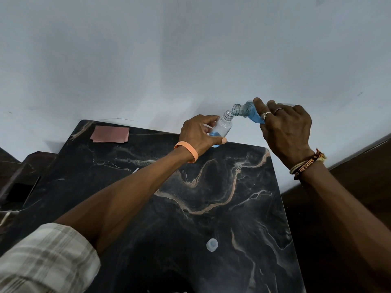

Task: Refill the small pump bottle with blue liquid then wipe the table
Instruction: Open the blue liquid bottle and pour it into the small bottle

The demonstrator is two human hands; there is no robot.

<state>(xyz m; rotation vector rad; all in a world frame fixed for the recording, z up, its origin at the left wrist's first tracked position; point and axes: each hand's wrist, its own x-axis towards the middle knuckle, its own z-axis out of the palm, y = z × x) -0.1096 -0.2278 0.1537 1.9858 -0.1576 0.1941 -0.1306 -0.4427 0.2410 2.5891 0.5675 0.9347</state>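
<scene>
Small pump bottle (223, 127) (clear plastic) gripped by left hand (196, 134) | right hand (285, 127) grips tilted refill bottle (246, 111)

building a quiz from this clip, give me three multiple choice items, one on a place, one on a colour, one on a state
1. Where does the cloth lie?
A) at the table's far left corner
B) in the table's middle
C) at its near edge

2. What colour is the band on the left wrist?
A) green
B) orange
C) black

3. How is the small bottle in the left hand?
A) capped and full
B) open, with a little blue liquid in it
C) open and empty

Key:
1 A, the cloth sits by the far left corner.
2 B, the band is plainly orange.
3 B, its neck is bare and blue pools at its bottom, while the right hand tips the big bottle to its mouth.
</scene>
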